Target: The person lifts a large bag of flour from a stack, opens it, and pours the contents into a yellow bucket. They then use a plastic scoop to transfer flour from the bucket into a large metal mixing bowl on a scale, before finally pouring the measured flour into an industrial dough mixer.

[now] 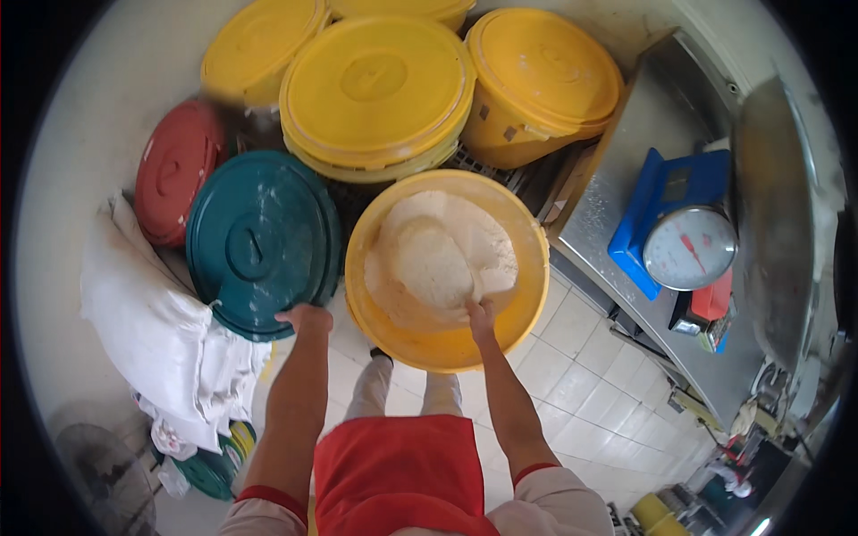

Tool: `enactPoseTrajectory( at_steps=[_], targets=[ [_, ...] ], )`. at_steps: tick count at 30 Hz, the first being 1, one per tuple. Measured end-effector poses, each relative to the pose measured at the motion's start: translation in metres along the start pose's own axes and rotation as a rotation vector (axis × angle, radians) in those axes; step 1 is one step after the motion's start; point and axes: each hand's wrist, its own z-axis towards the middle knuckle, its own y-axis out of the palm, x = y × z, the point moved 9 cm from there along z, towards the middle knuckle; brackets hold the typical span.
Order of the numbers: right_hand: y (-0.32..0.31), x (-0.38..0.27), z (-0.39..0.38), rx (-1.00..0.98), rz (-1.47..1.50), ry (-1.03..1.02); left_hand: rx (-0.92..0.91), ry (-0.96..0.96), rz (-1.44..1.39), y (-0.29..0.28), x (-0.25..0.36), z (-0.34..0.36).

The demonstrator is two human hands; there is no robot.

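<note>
The right hand (483, 314) is closed around the handle of a round scoop (436, 263), which lies on whitish powder (498, 239) inside a yellow tub (453, 361). The left hand (308, 318) pinches the near rim of a dark green lid (255, 246). Beyond stand yellow lidded tubs (375, 79); white sacks (147, 308) slump leftward. At right, a steel table (615, 183) bears a blue dial scale (690, 248), its face markings too small to read. Pale tiles cover the floor (585, 380).
</note>
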Motion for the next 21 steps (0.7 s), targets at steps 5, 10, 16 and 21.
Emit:
enactPoseTrajectory(
  at_steps=[5, 10, 16, 21],
  targets=[
    [-0.014, -0.027, -0.027, 0.056, 0.284, 0.114, -0.093, -0.222, 0.247, -0.056, -0.007, 0.001],
    [-0.039, -0.068, -0.06, 0.239, 0.419, 0.097, -0.076, -0.279, 0.331, -0.202, 0.07, 0.066],
    [-0.066, -0.154, -0.113, 0.163, 0.542, -0.032, 0.005, -0.214, 0.497, -0.298, 0.166, 0.12],
    [-0.091, -0.249, -0.192, 0.437, 0.536, 0.04, -0.082, -0.327, 0.379, -0.251, 0.151, 0.099]
  ],
)
